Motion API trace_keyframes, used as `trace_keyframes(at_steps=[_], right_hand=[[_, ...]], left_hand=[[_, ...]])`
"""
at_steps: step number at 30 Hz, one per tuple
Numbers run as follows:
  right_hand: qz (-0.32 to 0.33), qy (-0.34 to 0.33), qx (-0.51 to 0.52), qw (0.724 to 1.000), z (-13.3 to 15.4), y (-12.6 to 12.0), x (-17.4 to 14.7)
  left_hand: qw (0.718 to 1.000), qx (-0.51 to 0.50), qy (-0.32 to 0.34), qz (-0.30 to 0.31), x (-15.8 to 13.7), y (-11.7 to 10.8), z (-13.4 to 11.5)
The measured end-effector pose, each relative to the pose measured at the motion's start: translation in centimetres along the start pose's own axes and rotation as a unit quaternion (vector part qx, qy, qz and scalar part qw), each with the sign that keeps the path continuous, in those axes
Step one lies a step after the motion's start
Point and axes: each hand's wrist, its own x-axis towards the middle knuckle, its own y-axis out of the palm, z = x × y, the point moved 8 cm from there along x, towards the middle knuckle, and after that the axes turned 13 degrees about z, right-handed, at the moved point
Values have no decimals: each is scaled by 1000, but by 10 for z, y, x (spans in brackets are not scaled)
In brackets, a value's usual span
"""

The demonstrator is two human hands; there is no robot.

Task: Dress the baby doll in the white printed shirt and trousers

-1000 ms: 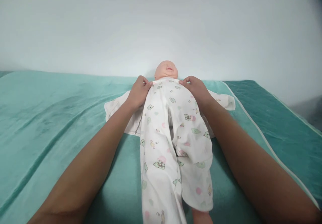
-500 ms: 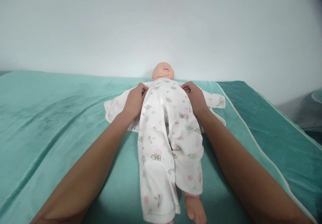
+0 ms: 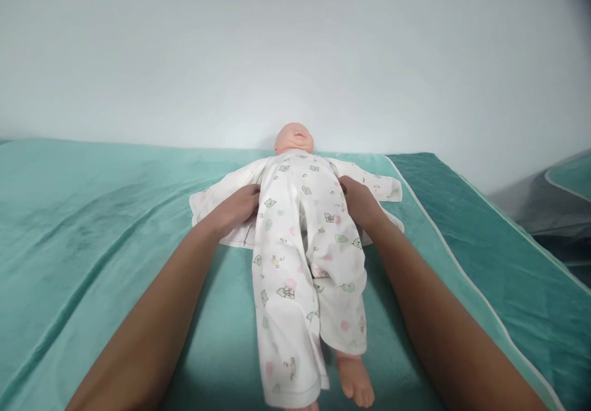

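Observation:
A baby doll lies on its back, head at the far end. White patterned baby trousers cover its front from the chest down, and one bare foot sticks out below the right-hand leg. Beneath them a white baby shirt is spread, its sleeves out to both sides. My left hand is closed at the left side of the trousers, fingertips hidden behind the cloth. Across from it, my right hand is curled against the right side of the trousers, its fingertips partly hidden.
A light green blanket lies under the doll. To the right is a darker green stretch of cloth with a pale edging line. A white wall rises just behind the doll's head. Another green-topped surface shows at the far right.
Both hands have slid down from the top edge of the trousers to lower along their sides. The view has shifted slightly. The doll lies in the same pose.

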Motion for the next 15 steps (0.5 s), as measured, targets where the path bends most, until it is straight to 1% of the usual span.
trace_keyframes(at_steps=[1,3,5,8,11,13,14,15], right_hand=[[16,-9,-3,1000,1,1,1],[59,-34,24,997,3,4,1],[103,-43,84,990,4,7,0],[148,-31,187,971,4,11,-2],[156,-11,290,944,6,17,-2],[157,-6,348,924,10,22,-1],[148,-10,360,921,13,23,-1],[132,-16,360,924,17,22,-1]], left_hand=[[1000,-11,0,20,1,4,0],[998,-32,11,51,2,11,-4],[996,-58,27,60,3,16,-8],[991,-108,28,70,5,22,-7],[986,-141,18,91,10,25,2],[985,-147,25,90,14,24,6],[986,-139,41,79,16,22,6],[988,-125,64,60,17,19,3]])
